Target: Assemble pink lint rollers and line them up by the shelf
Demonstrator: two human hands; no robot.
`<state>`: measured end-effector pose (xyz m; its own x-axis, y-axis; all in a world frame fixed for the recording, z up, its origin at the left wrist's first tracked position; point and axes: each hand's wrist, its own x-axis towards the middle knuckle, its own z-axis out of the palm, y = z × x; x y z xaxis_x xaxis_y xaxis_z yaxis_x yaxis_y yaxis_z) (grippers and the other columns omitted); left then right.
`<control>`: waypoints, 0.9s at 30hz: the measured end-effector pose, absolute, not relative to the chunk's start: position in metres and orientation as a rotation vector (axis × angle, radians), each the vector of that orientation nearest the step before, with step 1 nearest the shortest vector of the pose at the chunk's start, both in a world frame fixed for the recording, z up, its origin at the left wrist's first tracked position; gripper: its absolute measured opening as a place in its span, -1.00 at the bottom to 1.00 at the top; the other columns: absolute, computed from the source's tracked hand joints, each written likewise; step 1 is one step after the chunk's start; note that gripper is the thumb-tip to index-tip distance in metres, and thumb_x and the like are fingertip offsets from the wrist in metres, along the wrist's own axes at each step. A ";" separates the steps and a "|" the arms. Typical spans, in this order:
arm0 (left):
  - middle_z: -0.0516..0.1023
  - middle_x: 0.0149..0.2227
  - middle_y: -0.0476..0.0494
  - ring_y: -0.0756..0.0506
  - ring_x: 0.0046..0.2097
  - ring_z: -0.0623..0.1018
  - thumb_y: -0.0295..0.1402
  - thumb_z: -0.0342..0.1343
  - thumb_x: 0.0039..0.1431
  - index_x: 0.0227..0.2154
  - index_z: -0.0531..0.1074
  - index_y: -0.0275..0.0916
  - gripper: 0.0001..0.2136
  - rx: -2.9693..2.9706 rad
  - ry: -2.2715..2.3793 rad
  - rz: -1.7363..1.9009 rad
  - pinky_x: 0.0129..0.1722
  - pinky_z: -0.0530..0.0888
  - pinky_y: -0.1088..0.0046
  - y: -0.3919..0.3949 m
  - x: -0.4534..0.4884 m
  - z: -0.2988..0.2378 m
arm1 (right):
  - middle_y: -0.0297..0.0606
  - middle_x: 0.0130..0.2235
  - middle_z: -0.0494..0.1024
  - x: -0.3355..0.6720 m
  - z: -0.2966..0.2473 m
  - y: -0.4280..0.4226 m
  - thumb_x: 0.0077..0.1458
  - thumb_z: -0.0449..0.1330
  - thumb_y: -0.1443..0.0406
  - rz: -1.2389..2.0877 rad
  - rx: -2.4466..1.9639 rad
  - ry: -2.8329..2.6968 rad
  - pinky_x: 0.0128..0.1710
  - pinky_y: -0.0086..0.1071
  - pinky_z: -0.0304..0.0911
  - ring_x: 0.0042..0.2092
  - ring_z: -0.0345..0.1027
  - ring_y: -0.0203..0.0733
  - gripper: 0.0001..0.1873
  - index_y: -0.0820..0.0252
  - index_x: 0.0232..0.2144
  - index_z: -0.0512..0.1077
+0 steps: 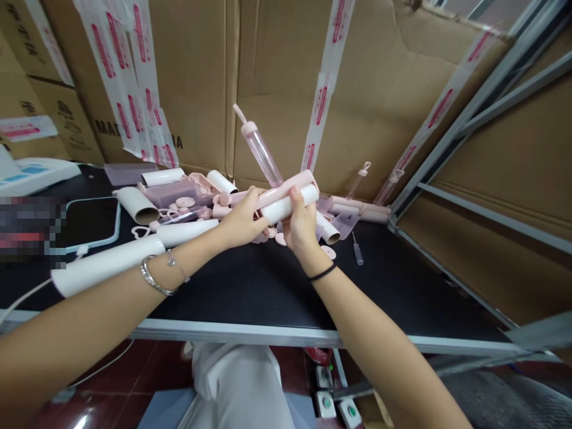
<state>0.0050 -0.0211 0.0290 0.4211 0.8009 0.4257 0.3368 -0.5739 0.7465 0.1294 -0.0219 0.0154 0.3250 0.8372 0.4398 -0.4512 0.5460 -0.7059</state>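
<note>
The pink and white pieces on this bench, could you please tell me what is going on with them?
A person holds two pieces together above the black table. The left hand grips the end of a long pink holder, and the right hand is closed round a white roll lying against it. A clear tube with a pink cap sticks up behind the hands. More pink parts and white rolls lie in a pile by the cardboard boxes.

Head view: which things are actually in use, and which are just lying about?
In hand: white roll, pink case, left hand, right hand.
Lying about: long rolls, pink parts, small tube, boxes.
</note>
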 end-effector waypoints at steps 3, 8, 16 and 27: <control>0.47 -0.48 0.00 -0.10 -0.44 0.57 -0.48 0.05 -0.03 0.01 0.16 -0.26 -0.53 1.968 0.934 0.978 -0.39 0.49 0.40 -0.020 0.003 0.031 | -0.45 -0.49 0.38 0.131 0.015 -0.018 -0.07 0.26 0.10 0.875 -0.497 -0.922 -0.50 -0.49 0.28 -0.51 0.29 -0.38 -0.65 0.15 -0.32 0.26; 0.50 -0.51 0.02 -0.08 -0.50 0.58 -0.58 0.02 -0.08 -0.01 0.14 -0.23 -0.50 1.763 0.893 0.960 -0.45 0.50 0.42 -0.022 0.004 0.034 | -0.44 -0.44 0.38 0.132 0.011 -0.011 -0.07 0.25 0.09 0.850 -0.521 -0.955 -0.47 -0.49 0.26 -0.47 0.30 -0.39 -0.64 0.16 -0.32 0.25; 0.39 -0.57 0.08 0.04 -0.66 0.40 -0.66 0.01 -0.23 -0.05 0.16 -0.22 -0.43 1.632 0.829 0.953 -0.67 0.30 0.60 -0.018 0.002 0.040 | -0.40 -0.35 0.41 0.128 0.010 -0.006 -0.07 0.22 0.09 0.786 -0.594 -0.903 -0.31 -0.41 0.34 -0.35 0.36 -0.34 -0.58 0.16 -0.21 0.24; 0.30 -0.59 0.10 0.11 -0.69 0.26 -0.76 -0.02 -0.29 -0.35 0.21 -0.19 -0.59 1.403 0.760 0.995 -0.71 0.02 0.63 -0.009 -0.001 0.047 | -0.44 -0.50 0.39 0.127 0.010 -0.009 -0.12 0.20 0.02 0.839 -0.588 -0.953 -0.49 -0.42 0.29 -0.53 0.28 -0.34 -0.55 0.15 -0.26 0.22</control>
<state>-0.0014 -0.0093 0.0469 0.4220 0.8972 0.1302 -0.1105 -0.0916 0.9896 0.1265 -0.0091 0.0099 0.3171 0.8281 0.4623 -0.3531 0.5555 -0.7528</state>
